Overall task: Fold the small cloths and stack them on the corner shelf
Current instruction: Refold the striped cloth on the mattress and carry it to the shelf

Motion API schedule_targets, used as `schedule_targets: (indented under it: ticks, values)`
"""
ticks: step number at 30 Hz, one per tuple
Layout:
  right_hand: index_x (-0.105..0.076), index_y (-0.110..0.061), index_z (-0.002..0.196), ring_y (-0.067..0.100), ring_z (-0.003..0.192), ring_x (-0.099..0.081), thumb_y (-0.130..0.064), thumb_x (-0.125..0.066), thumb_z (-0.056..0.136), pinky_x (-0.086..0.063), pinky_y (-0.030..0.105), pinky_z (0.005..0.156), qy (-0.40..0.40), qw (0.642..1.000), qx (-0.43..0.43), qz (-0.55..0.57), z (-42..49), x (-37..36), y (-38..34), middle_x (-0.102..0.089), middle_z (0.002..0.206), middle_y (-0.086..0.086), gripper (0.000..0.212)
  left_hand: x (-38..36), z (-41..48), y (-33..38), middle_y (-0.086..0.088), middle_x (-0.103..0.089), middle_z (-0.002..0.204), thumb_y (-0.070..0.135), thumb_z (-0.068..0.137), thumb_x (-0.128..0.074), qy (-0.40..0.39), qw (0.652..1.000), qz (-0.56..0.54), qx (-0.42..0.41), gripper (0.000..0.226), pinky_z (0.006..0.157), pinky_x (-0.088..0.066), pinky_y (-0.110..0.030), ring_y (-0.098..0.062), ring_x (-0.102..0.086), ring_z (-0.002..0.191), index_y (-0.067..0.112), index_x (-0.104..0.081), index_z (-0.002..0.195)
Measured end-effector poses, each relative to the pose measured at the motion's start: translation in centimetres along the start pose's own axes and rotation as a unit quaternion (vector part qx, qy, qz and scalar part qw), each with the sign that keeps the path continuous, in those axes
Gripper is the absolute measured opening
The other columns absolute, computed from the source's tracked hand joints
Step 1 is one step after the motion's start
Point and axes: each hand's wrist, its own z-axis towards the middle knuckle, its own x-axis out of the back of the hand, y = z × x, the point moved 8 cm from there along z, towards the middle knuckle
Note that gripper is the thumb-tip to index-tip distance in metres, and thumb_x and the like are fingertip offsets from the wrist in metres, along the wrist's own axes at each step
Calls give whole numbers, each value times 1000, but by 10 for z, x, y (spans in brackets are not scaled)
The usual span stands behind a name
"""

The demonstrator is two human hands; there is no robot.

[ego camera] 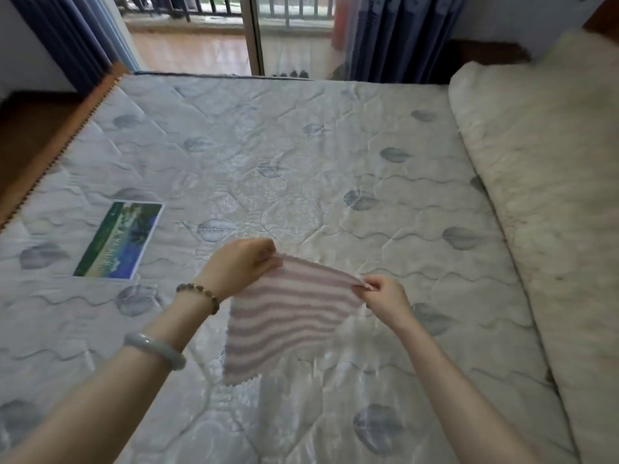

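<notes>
A small cloth (288, 316) with pink and white stripes hangs spread out above the mattress (301, 145), held up by its two top corners. My left hand (244, 266) pinches the upper left corner. My right hand (385, 296) pinches the upper right corner. The cloth's lower edge dangles free just over the quilted surface. No shelf and no other cloth is in view.
A printed label (119, 241) is on the mattress at the left. A thick cream quilt (549, 195) lies rolled along the right side. Blue curtains (398, 35) and a glass balcony door (254, 31) stand beyond the far edge. Wooden floor (26, 135) shows at the left.
</notes>
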Motion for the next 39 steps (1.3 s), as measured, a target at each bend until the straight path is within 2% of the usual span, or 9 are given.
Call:
schedule_targets:
  ticks: [4,7,14,19,25,29,33,36,39]
  values:
    - [-76,-12,96,18,84,-68,-18,-57,72,-57,43,80,63,996,28,61,-25,31,-35,-72,80,-4,31,30,-28,-12,6,-62,81,22,91,-62,30,999,-5,32,8,67,-46,-31,-16,-58,77,16,-67,92]
    - [-76,-12,100,17,95,-68,-8,-54,74,-54,32,87,79,995,59,33,-50,38,-43,-75,97,4,33,36,-56,-7,6,-62,80,17,86,-68,62,997,-18,32,6,69,-49,-34,-15,-56,76,18,-73,89]
    - [-72,-19,81,17,77,-62,2,-55,75,-41,26,65,56,993,82,-58,-113,0,22,-66,75,-5,27,-55,-146,-7,0,-68,86,16,84,-71,26,999,-30,31,5,72,-50,-31,-15,-56,81,17,-75,87]
    - [-75,-9,85,23,85,-66,5,-58,75,-35,22,66,-11,990,51,-131,-148,-62,118,-74,85,8,24,-175,-219,-24,-6,-67,91,6,89,-58,-83,994,-44,64,20,73,-52,-40,-27,-61,88,16,-74,95]
    - [-76,-11,84,27,87,-68,6,-58,71,-42,25,73,-146,973,-26,-177,-208,-126,233,-74,87,11,28,-285,-318,-27,-1,-63,104,16,92,-53,-294,944,-79,127,20,80,-45,-27,-20,-59,97,19,-70,103]
    - [-77,-16,83,23,89,-68,-5,-54,69,-47,29,78,-205,959,-71,-184,-243,-136,269,-75,88,5,29,-307,-354,-23,1,-63,80,26,93,-55,-387,904,-113,143,21,61,-35,-19,-7,-52,68,26,-57,72]
    - [-69,-22,68,1,60,-56,-14,-65,80,-42,21,62,-126,981,-139,-51,-237,-121,263,-66,66,-2,15,-281,-335,-46,2,-61,72,33,87,-66,-257,904,-240,245,23,60,-38,-16,-6,-52,65,12,-66,79]
    - [-70,-7,85,-9,56,-55,-4,-70,83,-45,9,63,-6,985,-148,89,-210,-107,254,-64,75,2,3,-262,-307,-62,3,-61,77,17,88,-67,-125,879,-341,308,9,65,-43,-10,2,-55,67,9,-64,85]
    - [-69,-12,78,11,65,-55,-11,-71,83,-47,29,71,53,977,-158,135,-188,-104,251,-62,66,1,6,-264,-284,-74,-5,-60,81,0,91,-57,-56,844,-414,335,15,72,-51,-21,-14,-57,80,14,-62,88]
